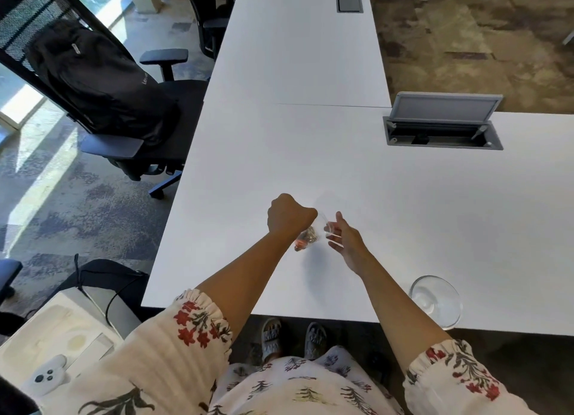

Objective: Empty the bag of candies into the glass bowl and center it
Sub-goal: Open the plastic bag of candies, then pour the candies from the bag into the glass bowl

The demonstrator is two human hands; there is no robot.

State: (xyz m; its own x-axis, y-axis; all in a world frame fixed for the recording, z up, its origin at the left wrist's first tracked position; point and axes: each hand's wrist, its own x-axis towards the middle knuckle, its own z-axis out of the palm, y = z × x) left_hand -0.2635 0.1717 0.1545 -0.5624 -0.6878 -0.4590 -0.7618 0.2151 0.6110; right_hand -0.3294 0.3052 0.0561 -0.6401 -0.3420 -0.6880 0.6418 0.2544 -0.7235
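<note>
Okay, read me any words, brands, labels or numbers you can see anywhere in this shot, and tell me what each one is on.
"Len": white lettering on the black backpack on the office chair; the rest of the word is too blurred to read.
Bag of candies, held over the table by the left hand and right hand: no print can be made out.
Glass bowl: no text.
White device at lower left: no readable marking.
</note>
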